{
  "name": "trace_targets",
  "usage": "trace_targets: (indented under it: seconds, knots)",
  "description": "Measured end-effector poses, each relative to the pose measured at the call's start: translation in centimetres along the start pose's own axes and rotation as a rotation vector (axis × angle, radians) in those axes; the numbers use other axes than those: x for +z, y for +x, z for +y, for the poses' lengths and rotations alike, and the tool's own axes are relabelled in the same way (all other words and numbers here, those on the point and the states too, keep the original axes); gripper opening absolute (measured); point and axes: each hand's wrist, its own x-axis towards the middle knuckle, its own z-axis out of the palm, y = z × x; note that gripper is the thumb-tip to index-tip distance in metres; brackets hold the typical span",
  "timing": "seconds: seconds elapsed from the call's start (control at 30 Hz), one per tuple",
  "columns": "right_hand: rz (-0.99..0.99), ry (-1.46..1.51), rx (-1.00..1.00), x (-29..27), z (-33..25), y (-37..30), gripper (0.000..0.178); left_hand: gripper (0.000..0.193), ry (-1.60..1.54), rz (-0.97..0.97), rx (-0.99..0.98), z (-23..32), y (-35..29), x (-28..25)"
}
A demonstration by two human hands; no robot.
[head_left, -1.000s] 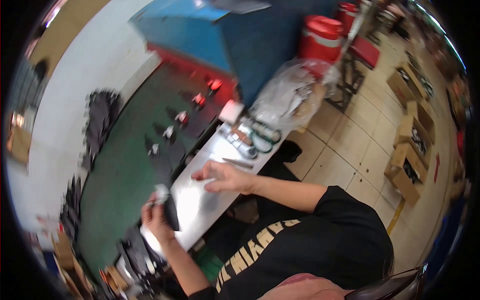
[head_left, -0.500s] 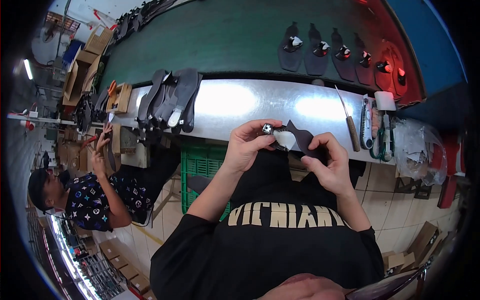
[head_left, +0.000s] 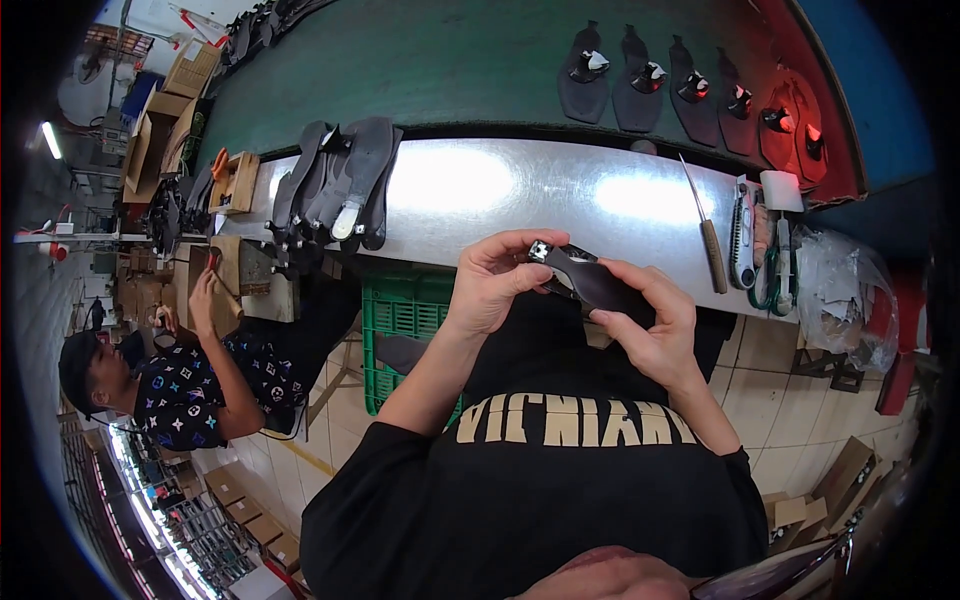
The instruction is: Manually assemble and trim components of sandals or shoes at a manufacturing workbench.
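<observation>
Between my hands is a dark, narrow-waisted shoe insole (head_left: 605,288), held over the near edge of the metal bench top (head_left: 450,185). My left hand (head_left: 490,287) pinches its narrow end together with a shiny dark strap piece (head_left: 540,252); most of that piece is hidden under the insole. My right hand (head_left: 652,325) grips the wide end, thumb below and fingers on top. On the bench to the left lies a pile of dark insoles with straps (head_left: 370,170).
An awl (head_left: 711,250), a utility knife (head_left: 741,245), green-handled scissors (head_left: 770,285) and a plastic bag (head_left: 845,290) lie at right. Beyond runs a green conveyor belt (head_left: 430,80) carrying several strapped insoles (head_left: 638,105). A green crate (head_left: 400,318) stands below. At left, a co-worker (head_left: 205,390) holds a hammer.
The insole has swung leftward over the strap piece, and its narrow end now meets my left fingers. White material seen before is covered. The co-worker's hands have moved lower.
</observation>
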Motion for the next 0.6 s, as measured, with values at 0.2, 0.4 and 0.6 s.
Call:
trace_targets:
  seconds: [0.2,0.4,0.6]
  knots:
    - [0.006,-0.018,-0.022,0.15,0.22,-0.06,0.046,0.034,0.011,0.001,-0.002,-0.17,-0.06,-0.15]
    - [0.003,-0.037,-0.02,0.16,0.12,-0.1,0.046,0.034,0.034,-0.007,0.008,-0.27,-0.26,-0.32]
    - [-0.004,-0.091,-0.051,0.09,0.09,0.1,0.046,0.036,0.097,-0.032,0.042,0.01,-0.45,-0.15]
